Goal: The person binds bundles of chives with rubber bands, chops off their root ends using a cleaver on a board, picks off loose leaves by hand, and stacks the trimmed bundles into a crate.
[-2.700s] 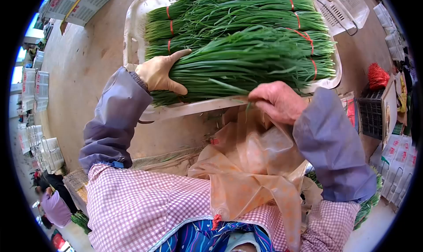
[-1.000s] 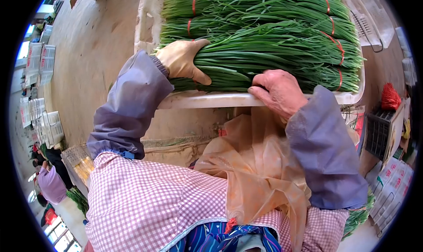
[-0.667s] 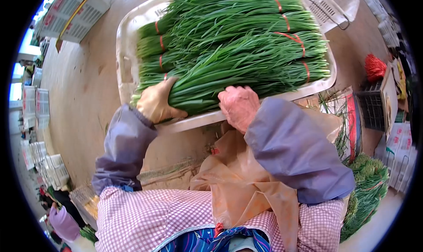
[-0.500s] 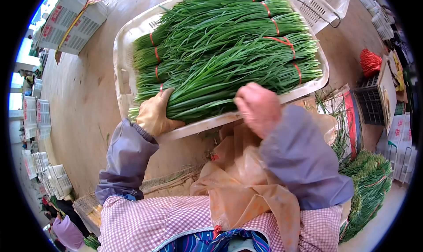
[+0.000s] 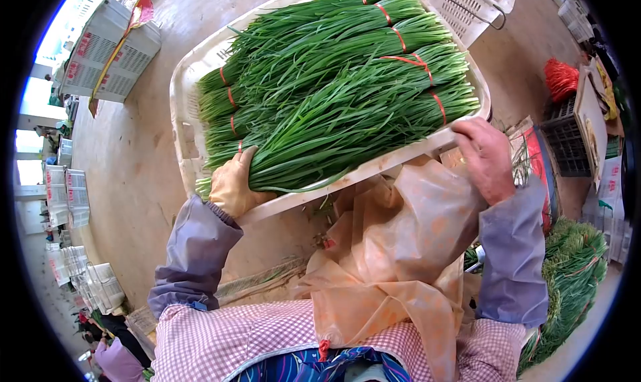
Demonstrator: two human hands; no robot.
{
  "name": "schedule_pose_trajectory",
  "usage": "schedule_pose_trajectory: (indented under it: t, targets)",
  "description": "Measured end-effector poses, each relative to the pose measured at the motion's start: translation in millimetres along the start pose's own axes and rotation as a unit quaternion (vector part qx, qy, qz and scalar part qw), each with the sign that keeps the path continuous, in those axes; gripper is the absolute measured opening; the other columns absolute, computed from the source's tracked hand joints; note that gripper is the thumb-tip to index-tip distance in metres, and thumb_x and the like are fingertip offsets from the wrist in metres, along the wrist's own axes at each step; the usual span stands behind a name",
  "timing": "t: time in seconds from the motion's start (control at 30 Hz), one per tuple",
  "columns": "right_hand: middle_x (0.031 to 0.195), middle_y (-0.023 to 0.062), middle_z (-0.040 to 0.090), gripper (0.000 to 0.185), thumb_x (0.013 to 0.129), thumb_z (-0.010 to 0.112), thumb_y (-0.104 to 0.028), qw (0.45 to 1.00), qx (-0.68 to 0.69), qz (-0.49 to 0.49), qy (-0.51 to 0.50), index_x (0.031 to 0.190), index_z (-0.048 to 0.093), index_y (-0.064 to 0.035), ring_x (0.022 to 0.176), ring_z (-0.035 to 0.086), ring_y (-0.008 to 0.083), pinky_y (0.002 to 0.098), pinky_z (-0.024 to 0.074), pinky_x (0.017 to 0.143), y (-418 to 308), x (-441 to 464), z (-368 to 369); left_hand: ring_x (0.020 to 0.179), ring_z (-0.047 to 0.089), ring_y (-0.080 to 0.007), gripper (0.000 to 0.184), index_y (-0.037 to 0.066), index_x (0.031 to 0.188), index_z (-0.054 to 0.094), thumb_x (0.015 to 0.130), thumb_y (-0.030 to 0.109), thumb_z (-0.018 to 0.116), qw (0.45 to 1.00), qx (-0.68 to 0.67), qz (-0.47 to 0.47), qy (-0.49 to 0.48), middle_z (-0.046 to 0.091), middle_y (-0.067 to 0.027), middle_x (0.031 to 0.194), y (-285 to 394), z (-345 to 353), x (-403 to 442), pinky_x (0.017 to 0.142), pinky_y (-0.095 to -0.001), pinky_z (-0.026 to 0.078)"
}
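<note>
A white plastic crate [image 5: 175, 115] holds bundles of garlic chives [image 5: 320, 81], several of them tied with red bands. My left hand [image 5: 234, 185], in a tan glove, closes over the left end of the nearest chive bundle, by the crate's front left corner. Long leaves fan out to the right from under its thumb. My right hand [image 5: 486, 158] is bare and sits at the crate's front rim on the right, fingers curled over the edge. Its fingertips are partly hidden.
A heap of chives [image 5: 571, 282] lies low on the right. Red ties [image 5: 561, 80] hang beside a dark crate [image 5: 564, 141]. Stacked white crates [image 5: 113, 48] stand at upper left. A plastic apron [image 5: 400, 242] covers my lap. Another person [image 5: 119, 358] is at lower left.
My right hand has moved right, from the front of the chives to the crate's right front rim. My left hand stays on the bundle. The view has shifted slightly.
</note>
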State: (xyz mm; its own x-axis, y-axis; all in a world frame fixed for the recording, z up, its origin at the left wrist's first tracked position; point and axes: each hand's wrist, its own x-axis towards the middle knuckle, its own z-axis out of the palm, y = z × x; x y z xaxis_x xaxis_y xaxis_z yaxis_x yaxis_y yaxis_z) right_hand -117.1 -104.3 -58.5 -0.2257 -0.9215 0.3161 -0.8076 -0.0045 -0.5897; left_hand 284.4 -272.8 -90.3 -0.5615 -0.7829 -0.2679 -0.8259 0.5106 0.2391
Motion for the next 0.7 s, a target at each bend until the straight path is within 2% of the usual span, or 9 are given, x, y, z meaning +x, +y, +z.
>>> schedule_pose_trajectory:
  t: [0.13,0.23,0.37,0.4,0.47,0.5,0.53,0.6,0.7]
  targets:
    - [0.079,0.0176,0.066,0.018,0.088,0.067,-0.019,0.986,0.095,-0.061,-0.120,0.091,0.068,-0.0019,0.080,0.066,0.0387,0.0470,0.0523,0.072,-27.3,41.7,48.8,0.112,0.061,-0.0373,0.100,0.002,0.139,0.046,0.058,0.040,0.091,1.000,0.009,0.006,0.009,0.061,-0.0213,0.124,-3.0,2.2,-0.2,0.096,-0.0446,0.050]
    - [0.079,0.0195,0.066,0.019,0.090,0.065,-0.020,0.972,-0.046,-0.017,-0.231,0.093,0.065,-0.0015,0.076,0.065,0.0381,0.0431,0.0510,0.069,-36.3,58.3,81.7,0.109,0.063,-0.0381,0.099,0.002,0.139,0.046,0.059,0.040,0.091,0.999,0.012,0.022,0.029,0.062,-0.0221,0.120,-3.5,3.5,-1.8,0.094,-0.0453,0.050]
    - [0.077,0.0226,0.061,0.020,0.091,0.064,-0.021,0.986,0.031,-0.023,-0.160,0.085,0.060,-0.0030,0.076,0.061,0.0430,0.0472,0.0484,0.065,-36.7,58.0,94.3,0.105,0.065,-0.0384,0.093,0.005,0.135,0.048,0.058,0.033,0.093,0.997,0.016,0.027,0.065,0.067,-0.0210,0.113,-2.4,7.1,-2.5,0.090,-0.0445,0.052]
    - [0.069,0.0179,0.060,0.018,0.092,0.063,-0.018,0.993,0.039,-0.063,-0.093,0.085,0.060,-0.0020,0.065,0.061,0.0360,0.0434,0.0474,0.061,-28.4,59.6,95.7,0.105,0.065,-0.0385,0.093,0.005,0.135,0.048,0.059,0.033,0.093,0.997,0.013,0.029,0.064,0.067,-0.0210,0.113,-2.1,6.7,-2.9,0.090,-0.0446,0.052]
    - [0.062,0.0076,0.055,0.015,0.094,0.062,-0.013,0.993,0.116,0.031,-0.009,0.086,0.061,-0.0012,0.056,0.055,0.0186,0.0351,0.0448,0.055,-19.6,66.1,84.7,0.105,0.065,-0.0386,0.093,0.004,0.135,0.048,0.059,0.033,0.093,0.997,0.008,0.034,0.065,0.067,-0.0211,0.113,-1.6,4.9,-3.1,0.091,-0.0448,0.052]
    - [0.062,-0.0007,0.051,0.014,0.096,0.061,-0.011,0.987,0.148,0.064,0.001,0.086,0.063,-0.0013,0.060,0.048,0.0066,0.0281,0.0416,0.054,-18.6,67.4,74.3,0.105,0.065,-0.0388,0.093,0.004,0.135,0.049,0.059,0.033,0.093,0.997,0.008,0.039,0.069,0.067,-0.0214,0.113,-1.9,5.0,-2.8,0.091,-0.0450,0.052]
    - [0.065,-0.0015,0.056,0.013,0.095,0.061,-0.011,0.968,0.194,0.124,-0.100,0.086,0.064,-0.0024,0.060,0.051,0.0054,0.0258,0.0423,0.054,-21.6,68.0,57.7,0.105,0.065,-0.0389,0.092,0.005,0.135,0.049,0.059,0.032,0.093,0.996,0.009,0.042,0.072,0.067,-0.0216,0.113,-2.3,5.5,-2.7,0.091,-0.0451,0.052]
    - [0.066,0.0108,0.060,0.013,0.091,0.064,-0.013,0.901,0.344,0.118,-0.236,0.084,0.065,-0.0029,0.059,0.058,0.0181,0.0343,0.0491,0.059,-36.9,53.1,58.0,0.105,0.065,-0.0391,0.091,0.004,0.135,0.049,0.059,0.031,0.092,0.996,0.007,0.036,0.077,0.066,-0.0222,0.114,-2.8,5.3,-4.9,0.091,-0.0451,0.052]
    - [0.080,0.0158,0.061,0.013,0.085,0.058,-0.012,0.921,0.170,-0.146,-0.319,0.088,0.066,-0.0026,0.078,0.063,0.0333,0.0459,0.0518,0.071,-55.5,26.4,105.2,0.106,0.065,-0.0396,0.089,0.004,0.136,0.049,0.061,0.026,0.091,0.992,-0.047,0.068,0.095,0.066,-0.0242,0.117,5.7,2.5,-2.1,0.091,-0.0440,0.053]
